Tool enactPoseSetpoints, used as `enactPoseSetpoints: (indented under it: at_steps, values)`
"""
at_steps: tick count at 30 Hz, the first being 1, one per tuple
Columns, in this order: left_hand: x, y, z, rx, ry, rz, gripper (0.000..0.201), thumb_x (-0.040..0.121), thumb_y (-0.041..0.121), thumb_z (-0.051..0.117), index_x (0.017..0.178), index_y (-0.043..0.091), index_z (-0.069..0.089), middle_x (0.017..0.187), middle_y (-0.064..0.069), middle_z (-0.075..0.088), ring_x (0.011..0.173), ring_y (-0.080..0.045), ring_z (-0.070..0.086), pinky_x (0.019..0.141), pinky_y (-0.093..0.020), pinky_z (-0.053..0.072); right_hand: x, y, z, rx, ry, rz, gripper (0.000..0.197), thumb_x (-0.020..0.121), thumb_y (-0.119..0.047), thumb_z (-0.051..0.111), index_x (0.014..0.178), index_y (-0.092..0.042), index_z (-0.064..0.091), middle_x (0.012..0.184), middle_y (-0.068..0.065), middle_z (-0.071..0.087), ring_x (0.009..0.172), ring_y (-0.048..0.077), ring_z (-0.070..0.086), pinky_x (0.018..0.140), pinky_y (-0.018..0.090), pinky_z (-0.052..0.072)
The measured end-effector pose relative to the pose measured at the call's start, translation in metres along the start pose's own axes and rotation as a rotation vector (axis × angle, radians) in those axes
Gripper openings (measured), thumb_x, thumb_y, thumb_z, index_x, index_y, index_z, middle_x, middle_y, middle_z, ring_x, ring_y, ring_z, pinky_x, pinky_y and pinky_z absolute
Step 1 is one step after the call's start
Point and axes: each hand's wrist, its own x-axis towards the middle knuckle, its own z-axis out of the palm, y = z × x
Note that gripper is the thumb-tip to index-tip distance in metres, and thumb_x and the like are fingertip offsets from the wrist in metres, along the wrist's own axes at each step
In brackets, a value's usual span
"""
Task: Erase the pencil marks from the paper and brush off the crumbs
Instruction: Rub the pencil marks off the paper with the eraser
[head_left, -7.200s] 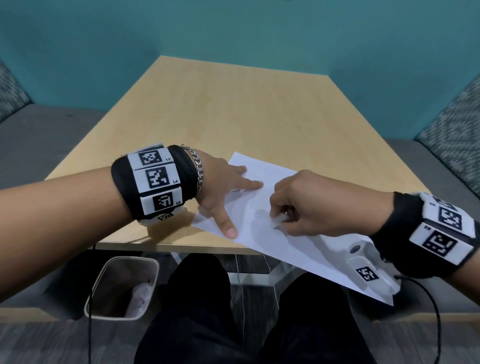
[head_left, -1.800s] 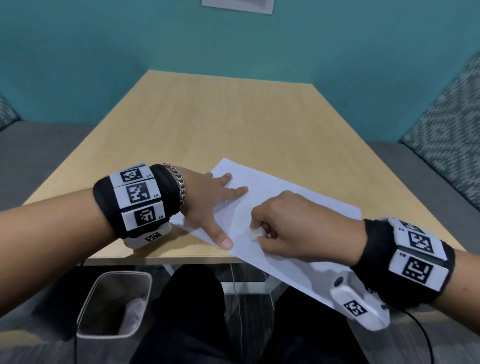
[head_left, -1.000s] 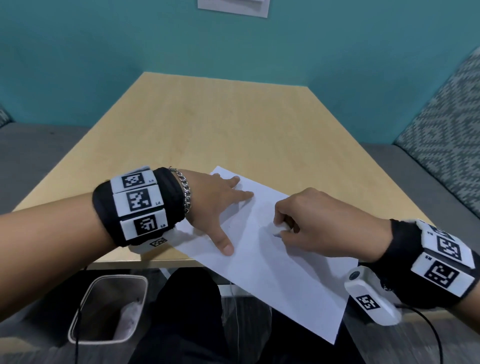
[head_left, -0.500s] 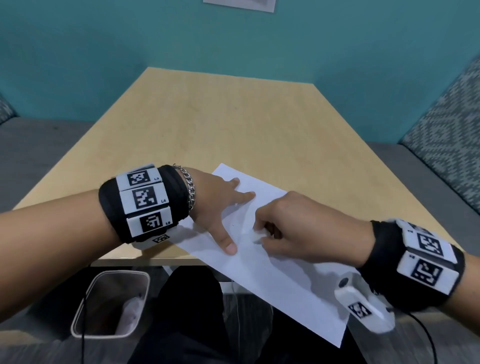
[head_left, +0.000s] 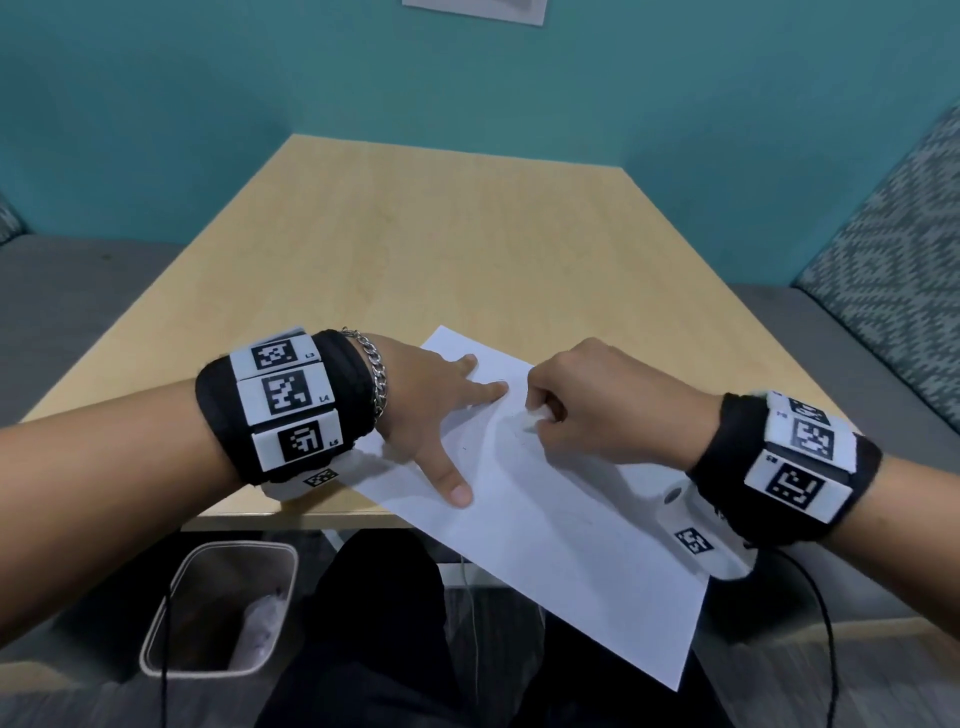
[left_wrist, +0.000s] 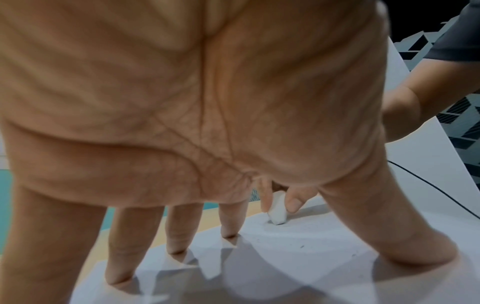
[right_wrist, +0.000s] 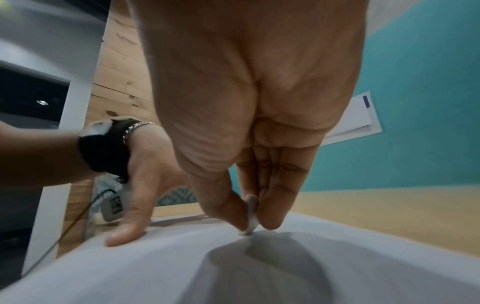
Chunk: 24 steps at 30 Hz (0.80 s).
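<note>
A waste bin (head_left: 221, 608) stands on the floor at near left, under the table (head_left: 467, 249) edge; it holds pale crumpled material, not identifiable. The paper (head_left: 545, 519) lies askew at the table's near edge, its near corner overhanging. The left hand (head_left: 431, 415) presses the sheet's left part, fingers straight and spread. The right hand (head_left: 597, 410) pinches a small white eraser (left_wrist: 277, 210) between thumb and fingers, its tip touching the paper just right of the left forefinger. Compared with half a second ago, the right hand sits slightly farther right and the eraser now shows in the head view.
</note>
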Motion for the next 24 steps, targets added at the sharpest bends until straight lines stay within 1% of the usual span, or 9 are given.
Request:
enactPoseSetpoints:
  at_steps: [2, 5, 10, 12, 15, 17, 19, 22, 24]
  values:
    - [0.0, 0.001, 0.0, 0.011, 0.004, -0.003, 0.138, 0.064, 0.09, 0.072, 0.161, 0.051, -0.017, 0.174, 0.004, -0.02, 0.155, -0.028, 0.03, 0.118, -0.051, 0.038, -0.004, -0.007, 0.004, -0.018, -0.018, -0.027, 0.011, 0.081, -0.026, 0.059, 0.086, -0.016, 0.061, 0.076, 0.0, 0.066, 0.074, 0.027, 0.063, 0.067, 0.046, 0.058]
    - [0.0, 0.002, 0.0, 0.005, 0.006, -0.006, 0.137, 0.064, 0.089, 0.074, 0.161, 0.052, -0.017, 0.175, 0.003, -0.019, 0.154, -0.029, 0.032, 0.116, -0.05, 0.041, -0.014, -0.021, 0.006, 0.014, -0.11, -0.132, 0.009, 0.084, -0.028, 0.061, 0.085, -0.031, 0.052, 0.078, -0.004, 0.062, 0.072, 0.024, 0.061, 0.065, 0.041, 0.055]
    - [-0.002, 0.002, -0.001, 0.009, -0.003, -0.01, 0.138, 0.064, 0.091, 0.072, 0.16, 0.051, -0.019, 0.174, 0.004, -0.021, 0.154, -0.027, 0.034, 0.117, -0.05, 0.039, -0.001, 0.005, -0.003, 0.005, -0.007, -0.009, 0.005, 0.08, -0.022, 0.058, 0.085, -0.022, 0.06, 0.075, -0.006, 0.06, 0.074, 0.025, 0.062, 0.066, 0.043, 0.057]
    - [-0.004, 0.002, -0.001, 0.012, -0.007, -0.014, 0.136, 0.066, 0.088, 0.073, 0.16, 0.051, -0.019, 0.174, 0.006, -0.021, 0.156, -0.026, 0.03, 0.118, -0.051, 0.038, -0.007, 0.007, -0.001, 0.026, 0.0, -0.031, 0.009, 0.081, -0.022, 0.059, 0.088, -0.021, 0.064, 0.074, -0.007, 0.062, 0.073, 0.019, 0.061, 0.067, 0.041, 0.057]
    - [-0.006, 0.002, -0.002, 0.009, -0.014, -0.011, 0.134, 0.069, 0.083, 0.076, 0.16, 0.053, -0.018, 0.174, 0.011, -0.021, 0.159, -0.024, 0.023, 0.12, -0.052, 0.036, -0.022, -0.001, -0.004, 0.076, -0.068, -0.11, 0.01, 0.087, -0.028, 0.066, 0.095, -0.024, 0.071, 0.072, -0.011, 0.066, 0.07, 0.007, 0.06, 0.066, 0.03, 0.054]
    - [-0.007, -0.001, -0.005, -0.006, -0.02, 0.002, 0.134, 0.068, 0.083, 0.077, 0.159, 0.056, -0.017, 0.173, 0.014, -0.022, 0.159, -0.021, 0.023, 0.12, -0.052, 0.035, -0.024, 0.009, -0.008, 0.092, -0.009, -0.064, 0.012, 0.088, -0.029, 0.067, 0.099, -0.023, 0.072, 0.073, -0.013, 0.065, 0.071, 0.004, 0.061, 0.067, 0.03, 0.054]
    - [-0.01, -0.004, -0.008, -0.02, -0.025, 0.019, 0.133, 0.067, 0.084, 0.077, 0.159, 0.057, -0.014, 0.172, 0.016, -0.023, 0.162, -0.018, 0.009, 0.125, -0.054, 0.027, -0.027, 0.023, -0.008, 0.07, 0.041, 0.002, 0.014, 0.086, -0.027, 0.067, 0.098, -0.023, 0.072, 0.072, -0.014, 0.065, 0.071, 0.002, 0.06, 0.068, 0.032, 0.055]
    - [-0.01, -0.005, -0.01, -0.032, 0.007, 0.029, 0.13, 0.067, 0.089, 0.071, 0.162, 0.053, -0.011, 0.172, 0.013, -0.026, 0.16, -0.016, -0.021, 0.128, -0.06, 0.012, -0.036, 0.028, 0.0, 0.058, -0.001, 0.054, 0.009, 0.084, -0.027, 0.065, 0.092, -0.025, 0.066, 0.071, -0.012, 0.065, 0.068, 0.004, 0.059, 0.067, 0.038, 0.056]
    - [-0.008, -0.003, -0.01, -0.044, 0.036, 0.038, 0.131, 0.068, 0.089, 0.069, 0.164, 0.048, -0.01, 0.172, 0.011, -0.026, 0.16, -0.016, -0.022, 0.128, -0.06, 0.012, -0.042, 0.027, 0.005, 0.079, -0.021, 0.066, 0.008, 0.085, -0.029, 0.064, 0.092, -0.027, 0.065, 0.071, -0.011, 0.065, 0.069, 0.007, 0.061, 0.066, 0.039, 0.057]
